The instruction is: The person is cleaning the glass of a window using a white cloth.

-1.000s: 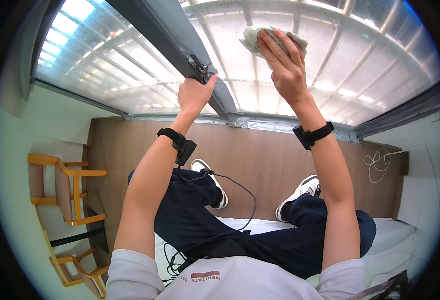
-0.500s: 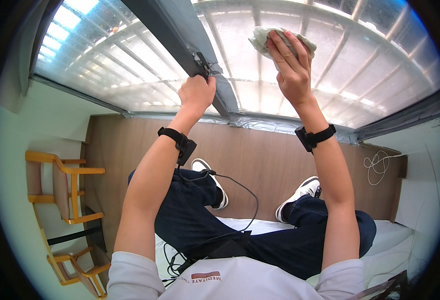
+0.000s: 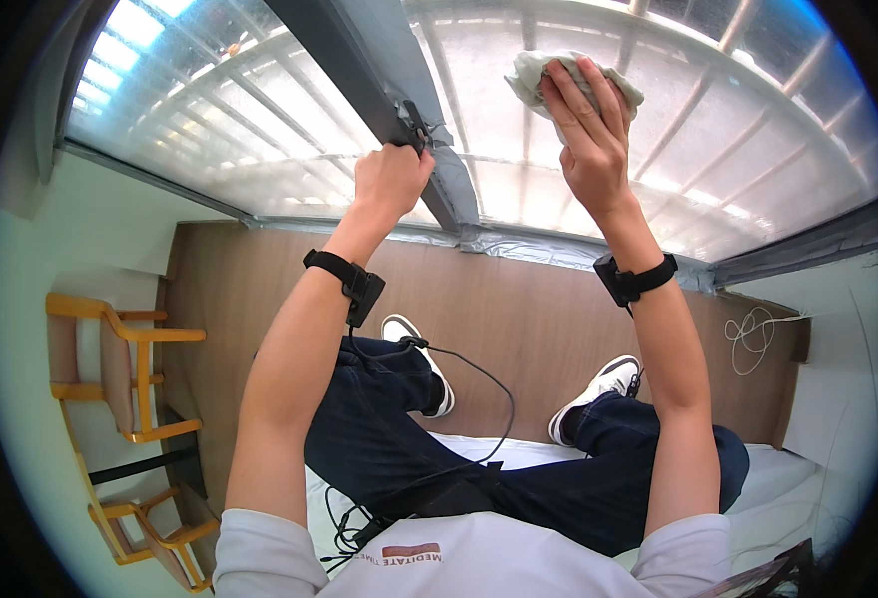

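Observation:
My left hand (image 3: 391, 181) is closed at the lower end of a black window handle (image 3: 414, 122), on the dark grey upright frame (image 3: 344, 75) between two panes; its fingertips are partly hidden. Farther right, my right hand (image 3: 596, 149) presses a crumpled pale grey-green cloth (image 3: 529, 82) flat against the right window pane (image 3: 499, 189). The fingers lie over the cloth and cover part of it. To the left of the frame is the other pane (image 3: 250, 130), with bars showing behind both.
Two wooden chairs, one nearer (image 3: 160, 538) and one farther (image 3: 125, 369), stand at the left wall. A white cable (image 3: 748, 339) lies coiled on the brown floor (image 3: 519, 299) at right. A black cable (image 3: 504, 389) hangs across my legs. A white sheet (image 3: 778, 478) lies beneath me.
My right hand and the cloth have shifted slightly right on the pane. My left hand keeps its place at the handle. The whole view has tilted a little.

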`<action>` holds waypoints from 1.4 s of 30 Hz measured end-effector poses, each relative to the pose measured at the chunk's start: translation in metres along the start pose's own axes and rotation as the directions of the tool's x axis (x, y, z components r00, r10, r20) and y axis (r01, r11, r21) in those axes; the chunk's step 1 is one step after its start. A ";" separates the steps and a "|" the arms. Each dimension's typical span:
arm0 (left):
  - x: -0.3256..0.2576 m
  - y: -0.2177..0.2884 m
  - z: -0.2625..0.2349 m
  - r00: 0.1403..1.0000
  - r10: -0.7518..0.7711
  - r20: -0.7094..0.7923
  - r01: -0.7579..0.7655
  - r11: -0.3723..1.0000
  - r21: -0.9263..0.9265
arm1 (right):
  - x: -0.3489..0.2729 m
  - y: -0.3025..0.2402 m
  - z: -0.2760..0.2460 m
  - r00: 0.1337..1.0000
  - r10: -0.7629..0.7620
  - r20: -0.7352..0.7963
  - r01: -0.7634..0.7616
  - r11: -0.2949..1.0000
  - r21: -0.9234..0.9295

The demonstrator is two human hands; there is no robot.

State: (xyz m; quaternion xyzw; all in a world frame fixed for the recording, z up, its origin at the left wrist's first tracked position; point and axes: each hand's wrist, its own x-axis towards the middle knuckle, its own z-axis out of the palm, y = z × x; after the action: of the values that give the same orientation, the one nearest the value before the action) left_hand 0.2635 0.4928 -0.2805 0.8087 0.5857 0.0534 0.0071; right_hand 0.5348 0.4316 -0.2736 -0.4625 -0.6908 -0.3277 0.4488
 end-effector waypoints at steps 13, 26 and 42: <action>-0.002 -0.016 -0.050 0.997 -0.061 0.048 0.066 0.993 -0.102 | -0.161 0.009 0.043 0.787 -0.344 0.511 0.286 0.939 0.193; -0.012 -0.012 -0.089 0.960 -0.087 -0.267 -0.006 0.944 -0.329 | 0.075 -0.067 -0.038 0.965 -0.144 -0.217 0.212 0.918 0.334; -0.012 -0.011 -0.083 0.886 -0.038 -0.462 -0.122 0.942 -0.312 | 0.025 -0.043 0.047 0.996 -0.088 -0.013 0.087 0.993 -0.075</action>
State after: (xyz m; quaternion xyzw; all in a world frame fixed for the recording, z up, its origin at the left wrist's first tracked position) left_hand 0.2418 0.4806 -0.1997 0.7724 0.5350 0.3423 0.0028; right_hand 0.4756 0.4661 -0.2700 -0.4455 -0.6942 -0.3761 0.4220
